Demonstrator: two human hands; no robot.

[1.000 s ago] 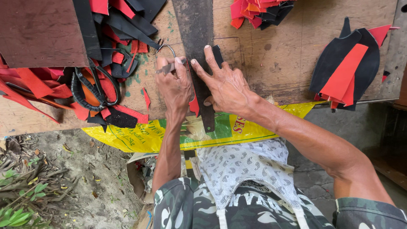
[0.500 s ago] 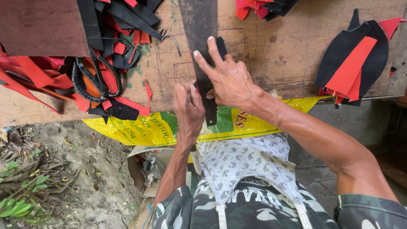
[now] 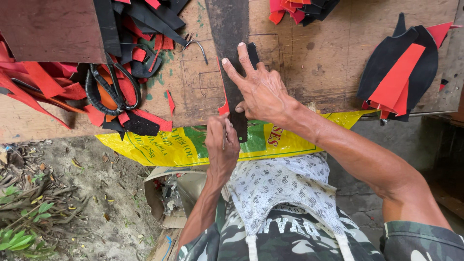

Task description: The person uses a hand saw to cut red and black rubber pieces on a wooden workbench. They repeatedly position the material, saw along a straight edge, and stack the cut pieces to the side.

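My right hand (image 3: pixel 261 89) lies flat with fingers spread on a long dark strip (image 3: pixel 227 24) that runs down the wooden board (image 3: pixel 309 63). My left hand (image 3: pixel 221 147) is closed around a thin blade (image 3: pixel 225 129) at the near end of the strip's left edge, over the board's front edge. A narrow red sliver (image 3: pixel 224 104) stands up along that edge between my two hands. Under the strip's near end hangs a yellow and green woven sack (image 3: pixel 169 145).
A heap of red and black scraps and straps (image 3: pixel 121 72) covers the board's left side, with a bent metal hook (image 3: pixel 195 46) beside it. Black and red cut pieces (image 3: pixel 401 72) lie at the right. A dark brown panel (image 3: pixel 48 24) sits top left. Dirt and leaves (image 3: pixel 58 193) are below left.
My left hand has drawn the blade down the strip's left edge toward my body, from beside my right hand to the board's front edge. My right hand stays pressed on the strip.
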